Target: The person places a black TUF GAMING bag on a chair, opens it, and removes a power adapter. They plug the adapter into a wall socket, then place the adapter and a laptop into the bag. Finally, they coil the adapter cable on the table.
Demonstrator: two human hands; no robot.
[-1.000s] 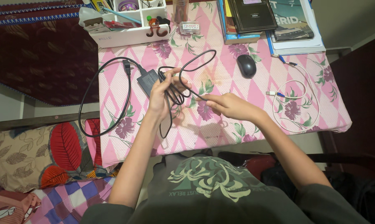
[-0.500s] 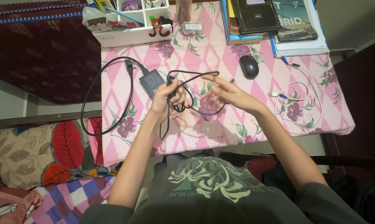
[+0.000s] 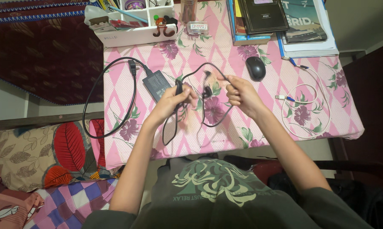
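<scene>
The pink cloth-covered table with diamond and flower print (image 3: 259,123) is filling the centre of the frame, and the work is happening just above its middle. The long black power cable (image 3: 109,85) is trailing in a wide loop off the table's left edge, through the flat black rectangular power adapter brick (image 3: 156,84), and into the hands at centre frame. The left hand (image 3: 173,101) is clenching a gathered bundle of cable turns, with one slack loop hanging below it toward the near edge. The right hand (image 3: 239,92) is pinching the free end of the same cable, with an arc rising between the two hands and another drooping under them. Judgement: to coil well, the left hand should be keeping the bundle firm while the right is laying each turn the same size, without twisting, and drawing slack gently so the brick is not dragging. The thin white cable coil (image 3: 303,108) at right and the black oval computer mouse (image 3: 255,68) above the right hand are lying apart, untouched.
</scene>
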